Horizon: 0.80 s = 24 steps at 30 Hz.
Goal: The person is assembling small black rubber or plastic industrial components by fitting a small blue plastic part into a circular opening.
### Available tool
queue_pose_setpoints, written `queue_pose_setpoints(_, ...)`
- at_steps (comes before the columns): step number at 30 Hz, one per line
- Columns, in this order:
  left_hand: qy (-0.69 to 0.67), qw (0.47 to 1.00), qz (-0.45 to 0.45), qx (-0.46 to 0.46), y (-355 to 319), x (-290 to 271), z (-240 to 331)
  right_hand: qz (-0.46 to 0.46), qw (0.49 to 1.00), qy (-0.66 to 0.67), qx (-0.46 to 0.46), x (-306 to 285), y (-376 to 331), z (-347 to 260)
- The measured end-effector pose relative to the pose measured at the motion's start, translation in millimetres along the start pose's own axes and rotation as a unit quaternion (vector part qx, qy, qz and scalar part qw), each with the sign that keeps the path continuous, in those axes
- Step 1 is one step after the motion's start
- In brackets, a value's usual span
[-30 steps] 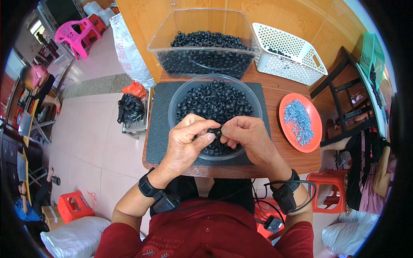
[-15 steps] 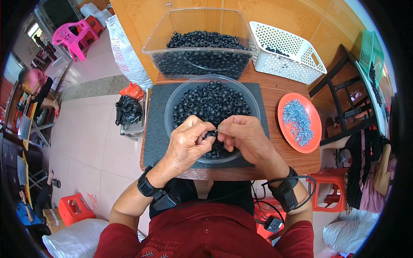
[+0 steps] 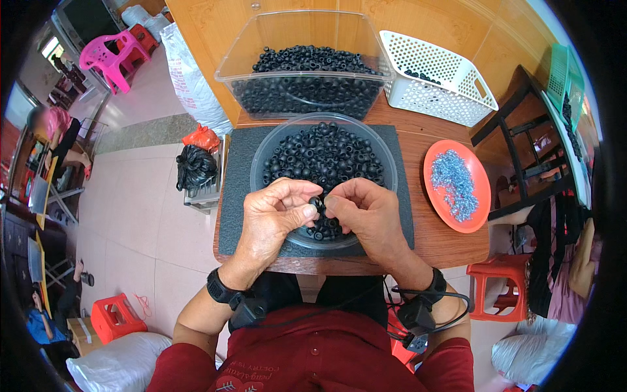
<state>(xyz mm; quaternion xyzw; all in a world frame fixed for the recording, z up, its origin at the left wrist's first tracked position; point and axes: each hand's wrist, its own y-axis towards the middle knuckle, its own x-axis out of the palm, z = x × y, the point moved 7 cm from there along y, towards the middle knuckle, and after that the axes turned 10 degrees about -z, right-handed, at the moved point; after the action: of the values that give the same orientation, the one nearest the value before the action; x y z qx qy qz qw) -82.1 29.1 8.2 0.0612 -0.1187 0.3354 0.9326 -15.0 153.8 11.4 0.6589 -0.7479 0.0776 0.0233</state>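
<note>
A black bead (image 3: pixel 316 204) sits between the thumb and forefinger of a worker's left hand (image 3: pixel 277 208), held over the bowl (image 3: pixel 257 163) just toward six o'clock from its centre. That hand comes in at eight o'clock, its pinch narrow and filled by the bead. The right hand (image 3: pixel 367 208), at four o'clock, has its fingertips drawn in close beside the bead; whether they touch it or grip anything cannot be told. More beads (image 3: pixel 326 153) heap in the bowl, which rests on a dark mat (image 3: pixel 236 209) on a table (image 3: pixel 450 245). The box (image 3: pixel 225 76) of beads stands at twelve o'clock, a basket (image 3: pixel 424 104) between one and two, and a plate (image 3: pixel 482 199) of shiny bits (image 3: pixel 454 186) at three. Round, smooth and apparently hollow, the bead looks light and fairly stiff, hardly fragile, though its curve could make it roll or slip from a loose pinch. The surest hold would likely be thumb and forefinger on opposite sides of its wall, leaving the opening free.
</note>
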Motion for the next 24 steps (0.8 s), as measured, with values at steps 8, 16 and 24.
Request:
queue_pose_setpoints(8, 0.061, 0.995, 0.02, 0.079, -8, 6, 5, 0.005, 0.999, -0.015, -0.031, 2, -7, 0)
queue_pose_setpoints(16, -0.028, 0.997, 0.0, 0.066, -12, 21, 1, -0.017, 0.996, 0.077, 0.049, -6, -16, 9)
queue_pose_setpoints(24, 0.013, 0.995, -0.004, 0.094, -4, 18, -5, -0.024, 0.997, 0.068, 0.023, -2, -11, 1)
